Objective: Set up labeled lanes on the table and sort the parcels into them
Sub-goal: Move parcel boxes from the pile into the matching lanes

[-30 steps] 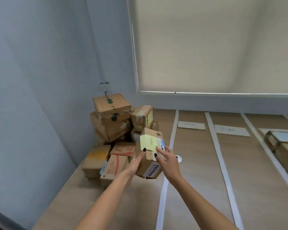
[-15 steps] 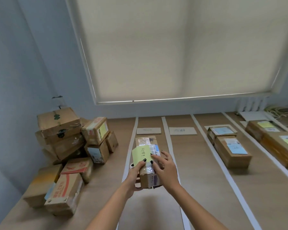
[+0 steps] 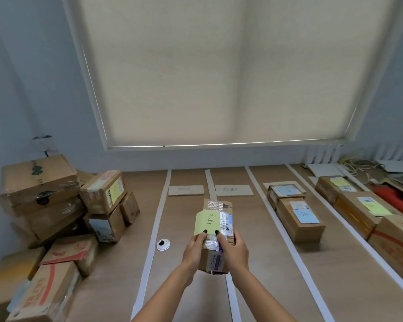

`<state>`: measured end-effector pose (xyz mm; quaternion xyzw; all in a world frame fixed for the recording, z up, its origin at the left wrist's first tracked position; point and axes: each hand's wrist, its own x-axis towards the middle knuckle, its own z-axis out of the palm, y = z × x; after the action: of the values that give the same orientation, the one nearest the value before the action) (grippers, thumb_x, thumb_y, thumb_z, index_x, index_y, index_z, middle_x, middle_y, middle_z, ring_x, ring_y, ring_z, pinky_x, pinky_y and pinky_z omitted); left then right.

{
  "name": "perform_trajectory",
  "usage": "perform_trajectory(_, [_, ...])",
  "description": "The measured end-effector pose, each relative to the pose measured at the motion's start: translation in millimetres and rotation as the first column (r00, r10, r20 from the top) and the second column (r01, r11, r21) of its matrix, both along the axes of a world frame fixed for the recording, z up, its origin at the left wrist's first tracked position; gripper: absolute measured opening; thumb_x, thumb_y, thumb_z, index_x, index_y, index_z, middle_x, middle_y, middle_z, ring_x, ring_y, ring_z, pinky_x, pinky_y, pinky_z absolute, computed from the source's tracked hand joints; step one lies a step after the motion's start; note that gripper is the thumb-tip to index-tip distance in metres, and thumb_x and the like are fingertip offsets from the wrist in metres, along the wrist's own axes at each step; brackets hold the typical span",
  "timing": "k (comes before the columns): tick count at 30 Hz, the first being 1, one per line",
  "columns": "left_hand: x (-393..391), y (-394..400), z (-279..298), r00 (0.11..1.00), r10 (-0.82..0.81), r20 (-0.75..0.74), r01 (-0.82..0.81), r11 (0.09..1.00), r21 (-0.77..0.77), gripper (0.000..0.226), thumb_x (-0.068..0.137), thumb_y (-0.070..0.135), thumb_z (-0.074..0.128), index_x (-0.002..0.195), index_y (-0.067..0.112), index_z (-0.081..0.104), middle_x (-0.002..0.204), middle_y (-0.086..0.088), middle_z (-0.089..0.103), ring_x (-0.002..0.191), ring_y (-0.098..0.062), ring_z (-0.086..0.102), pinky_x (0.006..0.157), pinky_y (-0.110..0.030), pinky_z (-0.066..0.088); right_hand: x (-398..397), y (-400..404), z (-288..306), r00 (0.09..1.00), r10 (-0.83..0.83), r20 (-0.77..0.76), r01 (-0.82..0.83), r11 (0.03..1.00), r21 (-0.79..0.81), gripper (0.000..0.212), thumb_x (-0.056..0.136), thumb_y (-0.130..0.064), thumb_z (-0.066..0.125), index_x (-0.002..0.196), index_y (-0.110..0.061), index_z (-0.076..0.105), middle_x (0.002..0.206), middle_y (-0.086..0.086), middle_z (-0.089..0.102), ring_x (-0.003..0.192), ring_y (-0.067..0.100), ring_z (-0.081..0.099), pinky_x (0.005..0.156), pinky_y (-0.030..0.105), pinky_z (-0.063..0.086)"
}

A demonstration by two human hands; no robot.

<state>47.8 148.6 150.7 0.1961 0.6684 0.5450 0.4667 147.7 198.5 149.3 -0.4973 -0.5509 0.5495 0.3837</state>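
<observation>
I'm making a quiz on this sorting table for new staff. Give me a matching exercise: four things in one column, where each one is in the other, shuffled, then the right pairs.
Things
1. parcel with the green note
2. unsorted pile of boxes
3. box with the blue label
4. white round grommet

Places
A. set in the table surface, left of the hands
B. held in both hands, the left hand and the right hand
C. at the table's left end by the wall
D. in a lane to the right of the hands

Pairs: 1-B, 2-C, 3-D, 4-A

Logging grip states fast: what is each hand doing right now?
Left hand: grips the parcel, thumb on its yellow note.
Right hand: grips the same parcel from the other side.
</observation>
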Motion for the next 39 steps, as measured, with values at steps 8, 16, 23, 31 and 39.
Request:
perform_trajectory(8, [41, 35, -15, 0.998, -0.025, 0.049, 0.029, 0.996, -0.082, 0.025, 0.094, 0.043, 0.042, 0.111, 0.028, 0.052, 0.092, 0.002, 0.065, 0.077, -0.013, 0.059, 0.059, -0.024, 0.042, 38, 35, -19, 0.999, -0.05, 0.002, 0.05, 0.998, -0.048, 0.033, 0.089, -0.025, 0.058, 0.122, -0.026, 0.058, 0.1, -0.002, 0.068, 0.087, 0.013, 0.065, 0.074, 0.032, 0.056])
perform_trajectory(16, [82, 82, -30, 0.995, 0.035, 0.09, -0.026, 0.995, -0.101, 0.017, 0.095, 0.037, 0.044, 0.1, 0.026, 0.055, 0.092, 0.001, 0.068, 0.081, -0.014, 0.063, 0.065, -0.028, 0.049, 80, 89, -34, 1.0, 0.011, 0.002, -0.011, 0.991, -0.137, 0.036, 0.089, -0.021, 0.059, 0.124, -0.024, 0.054, 0.105, -0.002, 0.066, 0.087, 0.01, 0.064, 0.064, 0.023, 0.05])
perform_trajectory(23, [98, 108, -67, 0.987, 0.093, 0.134, -0.078, 0.99, -0.119, 0.013, 0.096, 0.022, 0.046, 0.102, 0.022, 0.057, 0.093, 0.001, 0.069, 0.08, -0.011, 0.064, 0.059, -0.023, 0.045, 97, 131, -85, 0.989, 0.144, -0.027, -0.146, 0.936, -0.319, 0.031, 0.092, -0.016, 0.054, 0.122, -0.02, 0.056, 0.103, 0.004, 0.07, 0.088, 0.021, 0.068, 0.074, 0.033, 0.056])
perform_trajectory(31, [82, 141, -108, 0.949, 0.202, 0.242, -0.173, 0.975, -0.138, 0.02, 0.096, 0.014, 0.047, 0.112, 0.01, 0.059, 0.094, -0.006, 0.069, 0.077, -0.014, 0.064, 0.048, -0.016, 0.048, 76, 168, -137, 0.981, 0.196, 0.004, -0.178, 0.902, -0.394, 0.035, 0.093, -0.009, 0.05, 0.128, -0.016, 0.052, 0.107, 0.005, 0.067, 0.091, 0.02, 0.067, 0.079, 0.034, 0.056])
perform_trajectory(39, [21, 226, -125, 0.954, 0.213, 0.209, -0.182, 0.97, -0.159, 0.018, 0.095, 0.016, 0.05, 0.107, 0.011, 0.062, 0.088, -0.002, 0.071, 0.065, -0.006, 0.067, 0.048, -0.015, 0.048, 12, 248, -144, 0.983, 0.154, 0.099, -0.123, 0.954, -0.272, 0.031, 0.093, -0.013, 0.051, 0.123, -0.019, 0.054, 0.103, 0.0, 0.065, 0.088, 0.015, 0.065, 0.08, 0.031, 0.054])
